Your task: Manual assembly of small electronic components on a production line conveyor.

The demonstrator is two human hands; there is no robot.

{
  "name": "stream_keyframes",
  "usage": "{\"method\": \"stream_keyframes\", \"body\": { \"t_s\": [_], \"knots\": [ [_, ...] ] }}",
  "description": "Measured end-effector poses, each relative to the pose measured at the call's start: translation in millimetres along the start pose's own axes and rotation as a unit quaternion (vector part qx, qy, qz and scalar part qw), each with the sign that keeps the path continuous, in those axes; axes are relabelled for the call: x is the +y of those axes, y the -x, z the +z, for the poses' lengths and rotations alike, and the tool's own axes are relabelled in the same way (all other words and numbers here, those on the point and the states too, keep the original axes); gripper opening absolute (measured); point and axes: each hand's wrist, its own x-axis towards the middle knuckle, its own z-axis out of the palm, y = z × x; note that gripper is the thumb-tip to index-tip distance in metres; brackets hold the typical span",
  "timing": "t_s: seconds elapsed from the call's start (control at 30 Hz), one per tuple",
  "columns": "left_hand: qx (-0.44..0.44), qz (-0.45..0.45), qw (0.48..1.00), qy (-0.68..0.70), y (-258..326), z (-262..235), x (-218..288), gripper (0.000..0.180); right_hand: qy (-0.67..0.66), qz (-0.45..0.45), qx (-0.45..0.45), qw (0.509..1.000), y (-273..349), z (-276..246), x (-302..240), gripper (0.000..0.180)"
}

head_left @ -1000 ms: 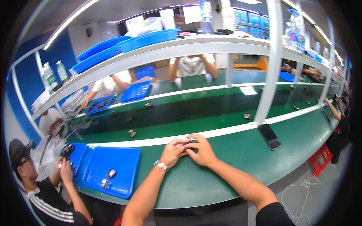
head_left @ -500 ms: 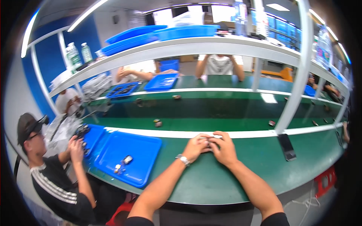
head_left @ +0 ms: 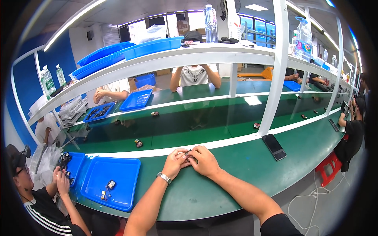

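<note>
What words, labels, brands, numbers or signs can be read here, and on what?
White T-shirt opposite: arched dark lettering, too blurred to quote.
Large clear bottle on shelf, right: coloured print, left unquoted.
Tall clear bottle, mid-shelf: print too small.
Larger green-labelled bottle, far left: print too small.
Small part between left hand and right hand: nothing readable.

1. Centre: small part (head_left: 189, 156) mostly hidden by left hand (head_left: 174, 164) and right hand (head_left: 206, 162); kind unclear.
2. Bottom: left forearm (head_left: 147, 204) and right sleeve (head_left: 280, 225) cut off by edge.
3. Lower left: co-worker (head_left: 47, 208) cut off by edge.
4. Upper centre: far person (head_left: 193, 77), head hidden behind shelf (head_left: 197, 58).
5. Left of centre: loose piece (head_left: 138, 143) on belt (head_left: 197, 133), too small to identify.
</note>
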Motion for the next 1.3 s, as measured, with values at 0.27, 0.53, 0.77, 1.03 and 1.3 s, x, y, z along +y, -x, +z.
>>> {"method": "stream_keyframes", "body": {
  "t_s": [0.27, 0.53, 0.77, 1.03, 1.3],
  "knots": [
    [-0.004, 0.007, 1.0, 0.0, 1, 1, 2, 0.022, 0.029, -0.037, -0.005, 0.999, -1, 0, 2, 0.013],
    [-0.004, 0.013, 1.0, 0.0, 1, 2, 0, 0.022, 0.057, -0.05, -0.017, 0.997, 1, 2, 6, 0.013],
    [0.0, 0.021, 1.0, -0.02, 1, 0, -2, 0.022, 0.075, -0.038, -0.011, 0.996, 2, 5, 2, 0.011],
    [0.007, 0.016, 1.0, -0.021, 2, 2, -1, 0.022, 0.075, -0.046, 0.009, 0.996, 2, 9, 5, 0.01],
    [0.005, 0.019, 1.0, -0.016, 3, 2, -2, 0.022, 0.119, -0.087, 0.038, 0.988, 5, 12, 4, 0.014]
  ]
}}
